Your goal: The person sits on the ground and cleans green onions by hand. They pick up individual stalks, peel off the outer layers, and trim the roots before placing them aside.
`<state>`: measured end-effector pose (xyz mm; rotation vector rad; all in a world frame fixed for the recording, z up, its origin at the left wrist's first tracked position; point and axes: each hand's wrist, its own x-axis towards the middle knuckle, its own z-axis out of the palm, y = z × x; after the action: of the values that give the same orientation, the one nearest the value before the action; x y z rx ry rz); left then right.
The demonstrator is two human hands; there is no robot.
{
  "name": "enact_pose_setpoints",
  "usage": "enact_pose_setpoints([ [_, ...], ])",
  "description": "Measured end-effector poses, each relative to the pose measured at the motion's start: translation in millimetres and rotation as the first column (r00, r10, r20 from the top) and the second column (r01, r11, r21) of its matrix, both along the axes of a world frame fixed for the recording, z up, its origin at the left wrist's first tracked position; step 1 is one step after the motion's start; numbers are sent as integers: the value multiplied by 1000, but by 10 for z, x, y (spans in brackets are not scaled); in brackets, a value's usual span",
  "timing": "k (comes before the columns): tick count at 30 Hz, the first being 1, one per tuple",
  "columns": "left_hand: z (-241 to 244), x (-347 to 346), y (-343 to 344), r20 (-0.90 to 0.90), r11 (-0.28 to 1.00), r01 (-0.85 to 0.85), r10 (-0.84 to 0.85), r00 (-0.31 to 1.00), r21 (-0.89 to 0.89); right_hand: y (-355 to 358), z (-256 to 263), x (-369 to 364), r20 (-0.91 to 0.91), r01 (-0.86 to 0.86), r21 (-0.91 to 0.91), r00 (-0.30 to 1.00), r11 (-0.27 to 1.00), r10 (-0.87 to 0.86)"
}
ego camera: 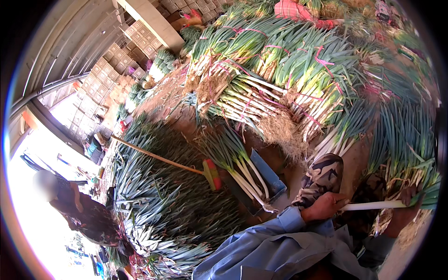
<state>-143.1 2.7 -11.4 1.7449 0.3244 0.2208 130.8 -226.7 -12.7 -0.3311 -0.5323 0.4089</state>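
A single Welsh onion stalk [374,205] lies level across my camouflage-clad knees, its white shank toward the left and its green leaves toward the right. My left hand [323,206] pinches the end of the white shank. Around the part where white turns to green, my right hand [406,206] is closed; it is in shadow near the picture's rim. Left of my left knee, a few trimmed-looking onions [246,175] rest in a blue tray [267,171], leaves pointing away. By my right knee lies a pile of untied onions [402,136] with dry outer leaves.
Pink-tied onion bundles [280,66] with hairy roots are heaped ahead. Leafy onions [168,196] cover the floor at left, where a wooden-handled broom [157,155] lies. A person [87,213] is at far left, another in a red checked sleeve [294,10] ahead. Stacked cartons [94,84] stand behind.
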Motion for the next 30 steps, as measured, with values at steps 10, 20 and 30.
enact_pose_setpoints([
  [10,-415,126,-8,-71,995,-81,78,994,-50,-60,24,-41,-19,-31,44,999,999,32],
  [20,-113,139,-83,-32,898,-318,343,939,305,-31,223,-177,14,4,42,1000,999,-5],
  [30,304,625,-623,256,768,-209,61,965,605,598,317,-661,-218,81,-180,968,980,-121],
])
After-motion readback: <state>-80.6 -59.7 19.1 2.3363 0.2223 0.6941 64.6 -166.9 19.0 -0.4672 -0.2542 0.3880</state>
